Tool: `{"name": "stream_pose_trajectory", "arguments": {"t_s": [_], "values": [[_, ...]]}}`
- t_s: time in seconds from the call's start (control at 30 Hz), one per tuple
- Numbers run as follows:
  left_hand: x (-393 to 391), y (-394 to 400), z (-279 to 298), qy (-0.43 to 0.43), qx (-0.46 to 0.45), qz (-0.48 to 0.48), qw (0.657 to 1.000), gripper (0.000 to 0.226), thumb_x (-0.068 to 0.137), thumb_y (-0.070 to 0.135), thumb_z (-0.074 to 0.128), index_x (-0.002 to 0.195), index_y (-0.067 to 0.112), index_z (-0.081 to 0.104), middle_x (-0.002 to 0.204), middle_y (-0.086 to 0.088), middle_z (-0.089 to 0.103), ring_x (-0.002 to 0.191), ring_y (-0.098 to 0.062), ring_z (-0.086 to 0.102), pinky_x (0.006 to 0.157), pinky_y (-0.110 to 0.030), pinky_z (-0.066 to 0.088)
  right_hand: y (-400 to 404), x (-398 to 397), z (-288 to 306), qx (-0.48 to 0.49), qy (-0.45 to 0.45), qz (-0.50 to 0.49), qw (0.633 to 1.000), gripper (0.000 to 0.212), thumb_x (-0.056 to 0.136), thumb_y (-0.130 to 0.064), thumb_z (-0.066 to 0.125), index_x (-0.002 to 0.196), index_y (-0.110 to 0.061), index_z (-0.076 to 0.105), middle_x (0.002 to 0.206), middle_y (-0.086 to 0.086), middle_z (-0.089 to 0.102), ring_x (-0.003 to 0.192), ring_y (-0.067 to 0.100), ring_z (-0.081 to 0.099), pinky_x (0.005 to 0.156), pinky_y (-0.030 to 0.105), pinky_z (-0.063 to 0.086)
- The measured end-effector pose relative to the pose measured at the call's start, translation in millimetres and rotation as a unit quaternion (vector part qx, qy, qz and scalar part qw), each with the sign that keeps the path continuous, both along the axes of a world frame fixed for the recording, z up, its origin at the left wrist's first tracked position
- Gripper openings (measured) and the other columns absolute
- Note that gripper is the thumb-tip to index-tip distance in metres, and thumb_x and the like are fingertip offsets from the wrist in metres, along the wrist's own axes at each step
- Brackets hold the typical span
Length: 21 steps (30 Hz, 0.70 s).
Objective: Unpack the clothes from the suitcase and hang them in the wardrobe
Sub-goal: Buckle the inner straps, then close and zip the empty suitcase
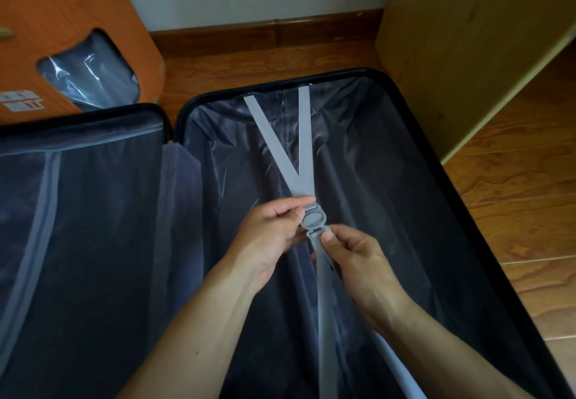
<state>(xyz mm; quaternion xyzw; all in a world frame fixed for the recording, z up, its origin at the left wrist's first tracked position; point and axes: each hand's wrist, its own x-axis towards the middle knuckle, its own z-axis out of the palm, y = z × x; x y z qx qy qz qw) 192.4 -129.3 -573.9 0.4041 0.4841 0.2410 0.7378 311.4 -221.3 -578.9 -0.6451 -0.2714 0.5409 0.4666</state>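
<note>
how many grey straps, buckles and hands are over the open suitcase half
grey straps above the buckle: 2
grey strap below the buckle: 1
round grey buckle: 1
hands: 2, left hand, right hand
total: 6

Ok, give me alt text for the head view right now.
Both hands pinch the round grey buckle joining the straps across the open suitcase: left hand on its upper end, right hand on its lower. No clothes visible on the dark lining.
</note>
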Motion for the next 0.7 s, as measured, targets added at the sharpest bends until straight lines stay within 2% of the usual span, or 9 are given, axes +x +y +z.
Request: {"name": "stream_pose_trajectory", "arguments": {"t_s": [0.07, 0.13, 0.23, 0.37, 0.47, 0.57, 0.63, 0.7], "values": [[0, -2, 2, -0.009, -0.025, -0.017, 0.999, 0.025, 0.102, 0.003, 0.053, 0.116, 0.011, 0.072, 0.105, -0.011, 0.077, 0.099, -0.023, 0.075, 0.083, -0.028, 0.06, 1, 1, 0, 0.013, 0.01, -0.012, 1.0, 0.026, 0.105, -0.022, 0.05, 0.101, -0.019, 0.075, 0.09, -0.001, 0.076, 0.088, 0.008, 0.071, 0.081, 0.022, 0.052], [0, -2, 1, -0.003, -0.023, -0.011, 1.0, 0.025, 0.102, 0.004, 0.053, 0.115, 0.012, 0.073, 0.104, -0.01, 0.077, 0.099, -0.022, 0.075, 0.081, -0.027, 0.059, 3, 2, 3, 0.012, 0.013, -0.005, 1.0, 0.026, 0.104, -0.021, 0.05, 0.101, -0.018, 0.075, 0.091, -0.001, 0.077, 0.089, 0.008, 0.072, 0.083, 0.023, 0.053], [1, -3, -4, 0.04, 0.034, 0.009, 0.999, 0.027, 0.102, 0.004, 0.054, 0.109, 0.017, 0.077, 0.105, -0.007, 0.078, 0.102, -0.021, 0.074, 0.089, -0.031, 0.059, 1, 1, 5, -0.013, 0.017, -0.003, 1.0, 0.026, 0.104, -0.022, 0.052, 0.095, -0.017, 0.076, 0.08, -0.001, 0.075, 0.076, 0.006, 0.069, 0.076, 0.024, 0.051], [2, -6, -4, 0.059, 0.071, -0.004, 0.996, 0.032, 0.104, 0.006, 0.052, 0.105, 0.024, 0.079, 0.106, -0.003, 0.078, 0.104, -0.018, 0.072, 0.095, -0.035, 0.057, 2, 4, 5, -0.034, -0.014, 0.0, 0.999, 0.026, 0.102, -0.026, 0.055, 0.093, -0.017, 0.077, 0.08, 0.015, 0.072, 0.071, 0.018, 0.064, 0.071, 0.031, 0.054], [1, -5, -2, 0.057, 0.094, -0.019, 0.994, 0.032, 0.105, 0.006, 0.049, 0.106, 0.023, 0.077, 0.107, -0.003, 0.077, 0.107, -0.019, 0.071, 0.095, -0.033, 0.056, 3, 8, 3, -0.036, -0.074, 0.035, 0.996, 0.03, 0.102, -0.028, 0.056, 0.096, -0.004, 0.072, 0.078, 0.026, 0.062, 0.066, 0.019, 0.051, 0.058, 0.021, 0.046], [0, -5, 1, 0.045, 0.115, -0.022, 0.992, 0.032, 0.106, 0.007, 0.047, 0.109, 0.021, 0.076, 0.109, -0.003, 0.077, 0.109, -0.019, 0.071, 0.096, -0.033, 0.055, 2, 10, 5, -0.006, -0.077, 0.054, 0.996, 0.031, 0.102, -0.029, 0.055, 0.093, -0.005, 0.071, 0.071, 0.021, 0.055, 0.064, 0.017, 0.049, 0.061, 0.029, 0.043], [-1, -5, 1, 0.027, 0.093, -0.026, 0.995, 0.032, 0.106, 0.005, 0.046, 0.109, 0.017, 0.075, 0.108, -0.007, 0.077, 0.107, -0.02, 0.072, 0.094, -0.034, 0.056, 2, 13, 4, 0.019, -0.1, 0.068, 0.992, 0.03, 0.102, -0.027, 0.056, 0.087, -0.004, 0.068, 0.066, 0.016, 0.054, 0.062, 0.012, 0.049, 0.061, 0.025, 0.042], [-2, -2, 2, 0.029, 0.074, -0.039, 0.996, 0.031, 0.105, 0.004, 0.046, 0.109, 0.016, 0.075, 0.106, -0.008, 0.077, 0.106, -0.022, 0.072, 0.09, -0.032, 0.057, 2, 16, 3, 0.037, -0.141, 0.084, 0.986, 0.034, 0.101, -0.02, 0.057, 0.072, -0.003, 0.058, 0.053, -0.003, 0.044, 0.053, 0.005, 0.041, 0.052, 0.017, 0.036]]}}
